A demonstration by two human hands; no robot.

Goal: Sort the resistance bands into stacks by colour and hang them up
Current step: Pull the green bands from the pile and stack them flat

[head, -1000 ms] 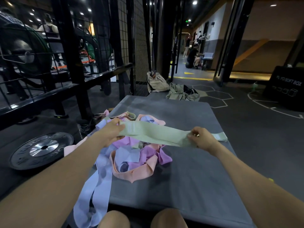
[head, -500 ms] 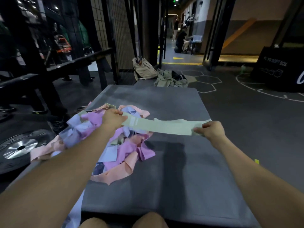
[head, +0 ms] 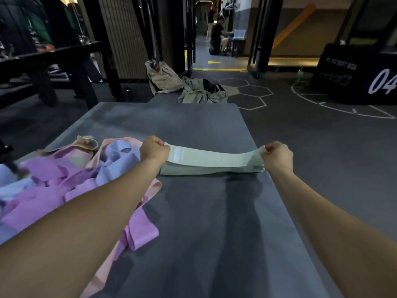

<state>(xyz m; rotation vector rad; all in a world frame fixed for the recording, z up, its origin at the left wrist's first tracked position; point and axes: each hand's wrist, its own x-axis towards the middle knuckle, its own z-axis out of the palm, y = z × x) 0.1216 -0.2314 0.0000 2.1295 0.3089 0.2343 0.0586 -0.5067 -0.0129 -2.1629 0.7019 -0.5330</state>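
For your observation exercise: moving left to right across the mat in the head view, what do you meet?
Tangled pile of bands → left hand → green band stretched between both hands → right hand.

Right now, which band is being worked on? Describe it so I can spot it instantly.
Find the grey mat in the middle of the floor. Above its far right part, the left hand and right hand pinch the ends of the green band. It is pale green and flat, unlike the tangled pile of purple, blue and peach bands.
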